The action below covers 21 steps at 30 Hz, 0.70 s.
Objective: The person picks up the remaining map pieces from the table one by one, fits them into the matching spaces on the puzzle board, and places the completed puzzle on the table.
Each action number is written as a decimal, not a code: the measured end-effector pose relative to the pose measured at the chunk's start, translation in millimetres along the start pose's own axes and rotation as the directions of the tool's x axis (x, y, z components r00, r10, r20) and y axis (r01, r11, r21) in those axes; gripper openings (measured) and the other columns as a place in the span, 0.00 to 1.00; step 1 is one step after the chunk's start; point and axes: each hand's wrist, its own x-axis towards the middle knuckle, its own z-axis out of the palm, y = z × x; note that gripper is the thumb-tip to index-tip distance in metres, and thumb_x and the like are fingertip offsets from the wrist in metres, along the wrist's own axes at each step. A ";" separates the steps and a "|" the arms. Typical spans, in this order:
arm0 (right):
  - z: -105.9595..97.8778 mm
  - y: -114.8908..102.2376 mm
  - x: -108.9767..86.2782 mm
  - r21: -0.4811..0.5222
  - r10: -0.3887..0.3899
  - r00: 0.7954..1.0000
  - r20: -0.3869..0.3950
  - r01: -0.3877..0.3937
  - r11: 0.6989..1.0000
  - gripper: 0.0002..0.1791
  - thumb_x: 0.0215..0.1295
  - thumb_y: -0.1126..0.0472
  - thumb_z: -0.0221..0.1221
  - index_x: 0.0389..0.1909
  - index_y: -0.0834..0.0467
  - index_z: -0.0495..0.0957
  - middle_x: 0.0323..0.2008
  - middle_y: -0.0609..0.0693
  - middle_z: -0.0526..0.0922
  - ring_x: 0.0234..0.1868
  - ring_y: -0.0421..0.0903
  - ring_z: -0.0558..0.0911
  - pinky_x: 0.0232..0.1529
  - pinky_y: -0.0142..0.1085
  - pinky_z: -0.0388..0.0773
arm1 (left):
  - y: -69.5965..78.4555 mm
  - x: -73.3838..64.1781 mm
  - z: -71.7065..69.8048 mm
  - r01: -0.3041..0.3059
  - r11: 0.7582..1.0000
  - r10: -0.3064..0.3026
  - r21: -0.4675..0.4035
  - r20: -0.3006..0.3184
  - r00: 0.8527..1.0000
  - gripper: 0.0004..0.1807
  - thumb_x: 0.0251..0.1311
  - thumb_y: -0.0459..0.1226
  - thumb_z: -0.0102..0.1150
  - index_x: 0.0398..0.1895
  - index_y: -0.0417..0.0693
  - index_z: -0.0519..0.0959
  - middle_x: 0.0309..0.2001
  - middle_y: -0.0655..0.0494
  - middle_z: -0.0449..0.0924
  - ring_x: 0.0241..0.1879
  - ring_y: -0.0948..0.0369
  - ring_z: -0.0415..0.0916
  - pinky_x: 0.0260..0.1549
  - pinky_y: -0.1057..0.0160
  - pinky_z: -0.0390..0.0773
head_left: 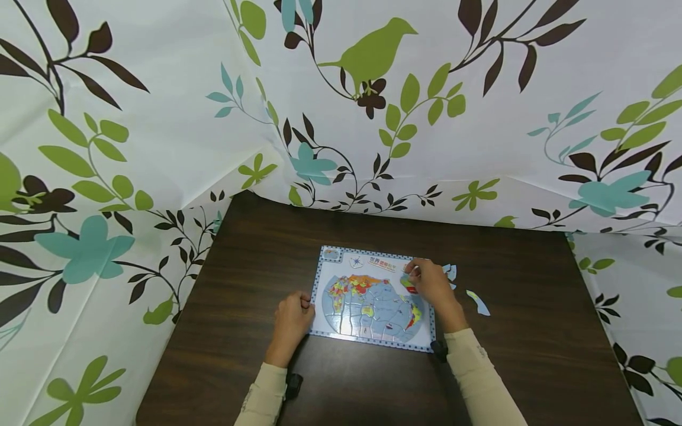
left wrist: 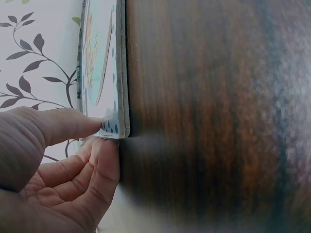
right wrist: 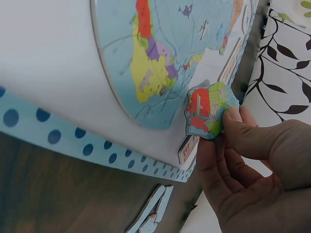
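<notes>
A world map jigsaw board (head_left: pixel 333 269) with a dotted blue border lies on the table, most of its oval map filled in. My left hand (head_left: pixel 293 316) is at the board's left edge; in the left wrist view its thumb (left wrist: pixel 73 125) presses on the border by a corner, with the fingers curled against the side. My right hand (head_left: pixel 434 287) pinches a red and green map puzzle piece (right wrist: pixel 210 109) between thumb and fingers, over the upper right of the board. Near that piece, a white gap shows at the map's edge in the right wrist view.
Several loose puzzle pieces lie on the dark wooden table (head_left: pixel 240 248) right of the board, among them a curved piece (head_left: pixel 478 303) and a small group (head_left: pixel 451 272). A patterned sheet (head_left: pixel 341 106) with leaves and birds hangs behind the table and along its sides.
</notes>
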 end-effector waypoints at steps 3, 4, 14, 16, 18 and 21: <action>1.6 -3.2 0.2 0.003 0.015 1.000 0.011 -0.015 1.000 0.08 0.72 0.70 0.63 0.48 0.60 0.84 0.39 0.56 0.84 0.40 0.51 0.80 0.39 0.41 0.76 | 0.2 0.2 0.3 0.003 1.000 -0.003 0.001 0.004 1.000 0.08 0.62 0.31 0.71 0.43 0.37 0.85 0.35 0.47 0.85 0.34 0.55 0.81 0.36 0.51 0.82; 2.3 -4.0 0.4 0.003 0.019 1.000 0.014 -0.019 1.000 0.08 0.72 0.70 0.63 0.48 0.60 0.84 0.39 0.56 0.84 0.40 0.51 0.80 0.39 0.41 0.75 | 0.2 0.3 0.4 0.003 1.000 -0.003 0.001 0.005 1.000 0.08 0.62 0.31 0.71 0.43 0.38 0.85 0.35 0.47 0.85 0.34 0.55 0.81 0.36 0.51 0.82; 12.1 -9.9 2.1 0.009 0.009 1.000 0.010 -0.009 1.000 0.06 0.74 0.70 0.62 0.46 0.59 0.84 0.42 0.57 0.86 0.39 0.51 0.81 0.38 0.39 0.76 | 0.8 -0.1 0.0 0.007 1.000 -0.007 -0.003 0.008 1.000 0.09 0.62 0.31 0.71 0.43 0.37 0.85 0.35 0.48 0.85 0.34 0.55 0.81 0.36 0.51 0.82; 13.6 -10.9 2.6 0.008 0.006 1.000 0.003 -0.006 1.000 0.06 0.73 0.70 0.63 0.45 0.59 0.84 0.42 0.56 0.86 0.39 0.50 0.80 0.39 0.40 0.75 | 0.9 -0.3 -0.1 0.006 1.000 -0.006 -0.003 0.004 1.000 0.08 0.62 0.31 0.71 0.43 0.37 0.85 0.35 0.48 0.85 0.33 0.55 0.81 0.36 0.51 0.82; 15.2 -11.2 3.2 0.011 0.002 1.000 -0.001 -0.002 1.000 0.06 0.72 0.71 0.63 0.45 0.59 0.84 0.41 0.56 0.86 0.39 0.50 0.80 0.39 0.40 0.75 | 0.9 -0.5 -0.1 0.006 1.000 -0.006 -0.005 0.001 1.000 0.08 0.61 0.30 0.71 0.42 0.37 0.84 0.35 0.48 0.85 0.33 0.55 0.81 0.36 0.51 0.82; 17.2 -11.1 3.8 0.014 0.005 1.000 -0.001 -0.005 1.000 0.06 0.72 0.71 0.64 0.45 0.59 0.84 0.40 0.56 0.85 0.40 0.51 0.80 0.40 0.42 0.76 | 1.0 -0.5 0.1 0.005 1.000 -0.005 -0.008 -0.001 1.000 0.08 0.61 0.30 0.71 0.42 0.37 0.84 0.35 0.48 0.85 0.33 0.55 0.81 0.36 0.52 0.81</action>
